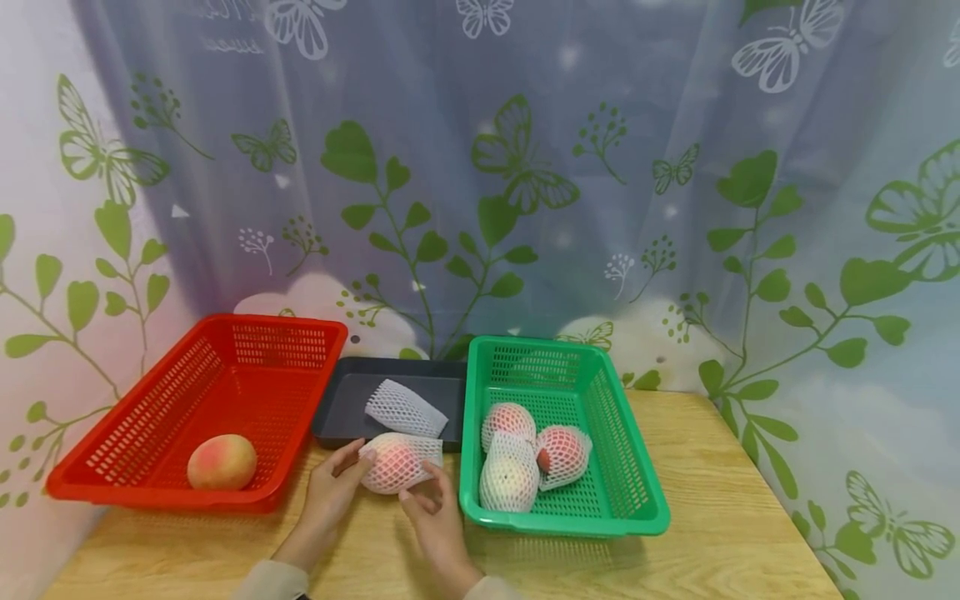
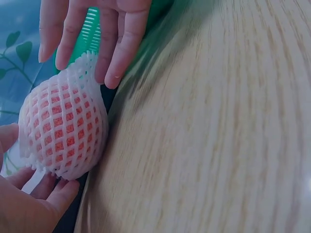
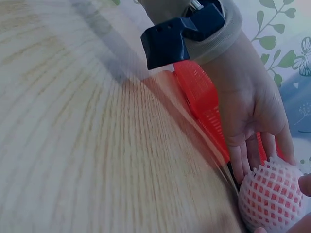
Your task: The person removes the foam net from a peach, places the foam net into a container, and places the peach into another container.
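Observation:
A peach in a white foam net (image 1: 395,463) is between my two hands, at the front edge of the dark tray (image 1: 341,410). My left hand (image 1: 330,492) grips its left end, thumb and fingers on the net, as the left wrist view shows with the netted peach (image 2: 63,126). The right hand (image 1: 437,517) holds the other end, where the net's loose tail extends past the fruit. In the right wrist view my left fingers (image 3: 238,162) reach down to the netted peach (image 3: 272,196). On the tray lies an empty foam net (image 1: 405,408).
At the left stands a red basket (image 1: 281,400) with one bare peach (image 1: 222,462). A green basket (image 1: 633,467) on the right holds three netted peaches (image 1: 510,479). Both are on a wooden table (image 1: 712,500), before a patterned curtain (image 1: 420,167).

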`<state>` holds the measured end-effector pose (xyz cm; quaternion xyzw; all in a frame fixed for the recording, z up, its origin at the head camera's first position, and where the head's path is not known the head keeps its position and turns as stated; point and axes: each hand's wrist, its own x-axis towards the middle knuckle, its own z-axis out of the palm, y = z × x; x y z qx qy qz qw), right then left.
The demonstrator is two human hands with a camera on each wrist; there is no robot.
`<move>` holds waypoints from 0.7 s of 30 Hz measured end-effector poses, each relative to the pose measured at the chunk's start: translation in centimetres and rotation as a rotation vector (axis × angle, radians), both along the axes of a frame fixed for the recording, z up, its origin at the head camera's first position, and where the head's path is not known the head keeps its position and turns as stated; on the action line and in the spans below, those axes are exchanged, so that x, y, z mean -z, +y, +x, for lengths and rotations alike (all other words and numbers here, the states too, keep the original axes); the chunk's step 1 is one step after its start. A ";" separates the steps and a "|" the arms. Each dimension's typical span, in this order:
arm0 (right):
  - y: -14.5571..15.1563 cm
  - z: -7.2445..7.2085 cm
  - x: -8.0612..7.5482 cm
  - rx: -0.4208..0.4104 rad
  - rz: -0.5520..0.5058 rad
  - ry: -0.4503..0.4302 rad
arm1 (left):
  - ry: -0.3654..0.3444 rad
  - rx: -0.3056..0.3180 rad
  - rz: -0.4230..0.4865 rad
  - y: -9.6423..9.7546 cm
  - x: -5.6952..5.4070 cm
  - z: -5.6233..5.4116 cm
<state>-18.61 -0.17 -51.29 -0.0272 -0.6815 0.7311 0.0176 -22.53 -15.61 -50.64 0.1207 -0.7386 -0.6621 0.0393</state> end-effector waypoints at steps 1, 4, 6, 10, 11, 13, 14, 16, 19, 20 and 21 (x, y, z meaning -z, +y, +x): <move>0.0 0.1 -0.1 -0.003 0.004 0.000 | 0.008 -0.001 0.003 0.0 0.0 0.0; 0.0 0.3 -0.3 -0.010 0.031 0.004 | 0.036 -0.006 0.006 0.2 -0.1 0.1; 0.0 0.3 -0.5 -0.015 0.048 0.009 | 0.054 -0.005 -0.001 0.2 -0.2 0.2; -0.1 0.3 -0.9 -0.021 0.056 0.017 | 0.068 -0.006 -0.027 0.3 -0.4 0.3; -0.1 0.3 -1.1 -0.023 0.051 0.021 | 0.071 -0.006 -0.033 0.3 -0.5 0.3; -0.2 0.4 -1.4 -0.024 0.044 0.027 | 0.075 -0.007 -0.045 0.3 -0.6 0.3; -0.2 0.5 -1.5 -0.022 0.044 0.032 | 0.080 -0.006 -0.051 0.3 -0.7 0.2; -0.2 0.6 -1.7 -0.016 0.050 0.043 | 0.088 -0.006 -0.073 0.3 -0.8 0.2; -0.2 0.8 -2.2 -0.013 0.055 0.045 | 0.099 -0.002 -0.090 0.3 -1.0 0.2; -0.2 0.8 -2.3 -0.016 0.054 0.046 | 0.102 0.000 -0.094 0.3 -1.0 0.2; -0.2 0.8 -2.4 -0.022 0.052 0.049 | 0.107 0.001 -0.093 0.3 -1.1 0.2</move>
